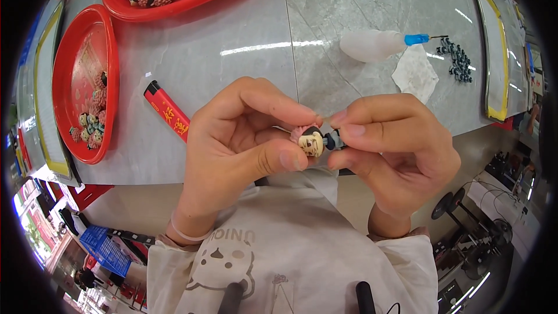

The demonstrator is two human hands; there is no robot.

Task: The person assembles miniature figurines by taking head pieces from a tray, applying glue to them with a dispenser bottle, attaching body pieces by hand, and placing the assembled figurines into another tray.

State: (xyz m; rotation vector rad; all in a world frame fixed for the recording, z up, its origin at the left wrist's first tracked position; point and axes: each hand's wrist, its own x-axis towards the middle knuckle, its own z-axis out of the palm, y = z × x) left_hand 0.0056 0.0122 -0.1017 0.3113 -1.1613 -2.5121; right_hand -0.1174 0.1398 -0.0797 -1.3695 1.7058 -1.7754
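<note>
Over the near edge of the grey table, my left hand [232, 134] pinches a small figurine head [310, 142] with pink hair and a pale face between thumb and fingertips. In the fingertips of my right hand [407, 136] is a tiny dark grey figurine body [334, 140]. The body's upper end meets the underside of the head or lies very close to it; whether they are joined I cannot tell. My right fingers cover the rest of the body. Left of my left hand lies a red lighter [165, 109] with a black top.
A red oval tray [61, 90] at the left holds several figurine heads; a larger red tray [168, 14] at the back holds many more. A white squeeze bottle [372, 45] with a blue needle tip lies behind my right hand, beside white paper [415, 72] and dark figurine bodies [455, 61].
</note>
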